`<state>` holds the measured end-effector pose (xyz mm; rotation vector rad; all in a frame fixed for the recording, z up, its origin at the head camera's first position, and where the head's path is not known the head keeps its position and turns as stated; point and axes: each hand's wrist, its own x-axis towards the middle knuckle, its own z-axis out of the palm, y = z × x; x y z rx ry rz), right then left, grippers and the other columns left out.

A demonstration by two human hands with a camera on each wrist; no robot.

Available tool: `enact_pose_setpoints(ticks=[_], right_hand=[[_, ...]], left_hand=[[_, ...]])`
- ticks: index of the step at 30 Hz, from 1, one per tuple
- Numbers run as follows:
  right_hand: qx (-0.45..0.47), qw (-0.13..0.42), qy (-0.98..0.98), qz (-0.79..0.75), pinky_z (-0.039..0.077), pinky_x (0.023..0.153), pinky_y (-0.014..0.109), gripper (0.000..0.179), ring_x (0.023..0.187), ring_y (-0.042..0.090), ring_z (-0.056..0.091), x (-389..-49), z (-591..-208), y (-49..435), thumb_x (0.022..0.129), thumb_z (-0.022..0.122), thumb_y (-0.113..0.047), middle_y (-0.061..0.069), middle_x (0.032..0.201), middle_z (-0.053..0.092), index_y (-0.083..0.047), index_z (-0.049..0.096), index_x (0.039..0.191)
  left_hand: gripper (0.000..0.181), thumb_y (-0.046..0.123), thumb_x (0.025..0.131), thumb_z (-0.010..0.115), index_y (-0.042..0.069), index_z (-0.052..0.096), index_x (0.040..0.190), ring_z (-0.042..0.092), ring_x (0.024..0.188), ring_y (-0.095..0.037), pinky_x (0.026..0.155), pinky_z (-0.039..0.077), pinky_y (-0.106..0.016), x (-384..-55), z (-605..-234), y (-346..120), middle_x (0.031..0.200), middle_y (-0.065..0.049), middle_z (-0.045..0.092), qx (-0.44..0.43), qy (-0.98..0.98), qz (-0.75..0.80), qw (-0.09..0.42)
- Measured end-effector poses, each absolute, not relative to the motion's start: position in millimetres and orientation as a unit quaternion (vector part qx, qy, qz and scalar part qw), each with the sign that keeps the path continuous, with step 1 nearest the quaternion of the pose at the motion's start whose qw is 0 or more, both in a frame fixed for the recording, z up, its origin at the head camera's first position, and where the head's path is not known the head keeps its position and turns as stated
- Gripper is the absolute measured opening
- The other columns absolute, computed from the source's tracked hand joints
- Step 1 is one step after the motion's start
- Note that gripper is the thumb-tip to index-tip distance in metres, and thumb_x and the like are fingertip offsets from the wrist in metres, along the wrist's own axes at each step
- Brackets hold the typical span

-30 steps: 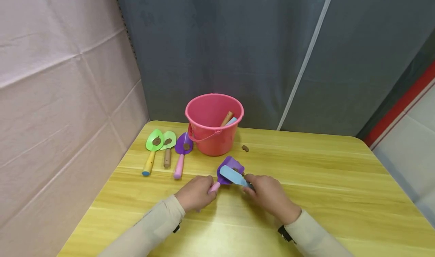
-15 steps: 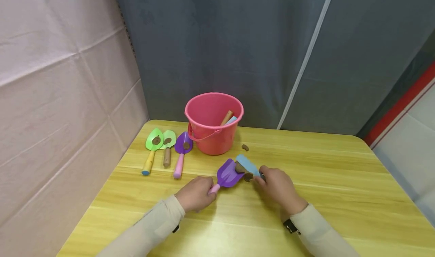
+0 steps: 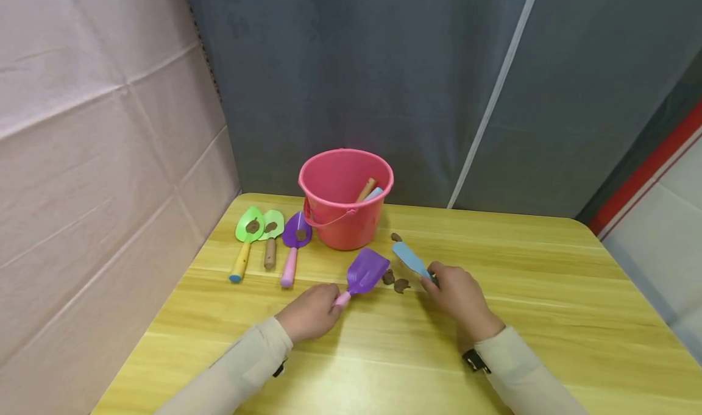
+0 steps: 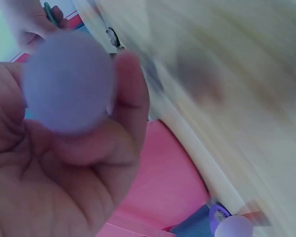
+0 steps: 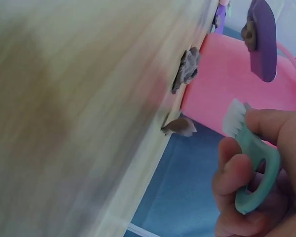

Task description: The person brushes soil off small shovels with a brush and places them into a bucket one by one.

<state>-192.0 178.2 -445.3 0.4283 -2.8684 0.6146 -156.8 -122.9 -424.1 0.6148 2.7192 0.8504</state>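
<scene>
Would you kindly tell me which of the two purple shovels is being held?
The purple shovel gripped by its pink handle in the left hand; the other purple shovel lies on the table.

This place is looking like a small, curtained-off play corner, with the kind of building around it staying unclear. A dark blue-grey curtain (image 3: 351,67) is hanging behind the wood-patterned table (image 3: 548,281), and a creased pale pink cloth (image 3: 99,134) is closing off its left side, while a white surface (image 3: 677,189) edged in red is showing at far right. On the table a red bucket (image 3: 348,233) is standing beside bright toy-like shovels (image 3: 297,223), giving the spot its playful look.
</scene>
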Motion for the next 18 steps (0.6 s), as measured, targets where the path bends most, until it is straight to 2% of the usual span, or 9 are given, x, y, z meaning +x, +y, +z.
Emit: enact_pose_setpoints(ticks=[5,11,18], right_hand=[[0.163,0.102,-0.957,0.216,0.032,0.046,0.028,0.016,0.05,0.012,0.039,-186,-438,171,0.092,0.071,-0.02,-0.004,0.058,0.043,-0.008,0.062,0.088],[0.214,0.115,-0.948,0.205,0.031,0.047,0.025,0.025,0.051,0.009,0.037,-174,-429,153,0.091,0.074,-0.022,-0.007,0.059,0.038,-0.014,0.053,0.079],[0.257,0.104,-0.943,0.184,0.032,0.048,0.023,0.03,0.052,0.006,0.036,-160,-425,129,0.088,0.077,-0.024,-0.009,0.059,0.036,-0.018,0.05,0.077]], left_hand=[[0.009,0.007,0.097,0.058,0.006,0.056,0.088,0.048,0.066,-0.016,0.06,0.043,-0.033,-156,-425,-124,0.073,-0.002,0.049,0.221,0.927,0.284,0.101],[0.012,0.009,0.095,0.063,0.008,0.055,0.086,0.048,0.066,-0.015,0.061,0.043,-0.032,-156,-424,-120,0.072,-0.001,0.049,0.23,0.929,0.275,0.087],[0.013,0.013,0.094,0.065,0.008,0.055,0.087,0.049,0.066,-0.015,0.06,0.044,-0.031,-156,-419,-113,0.073,-0.001,0.05,0.23,0.927,0.283,0.093]])
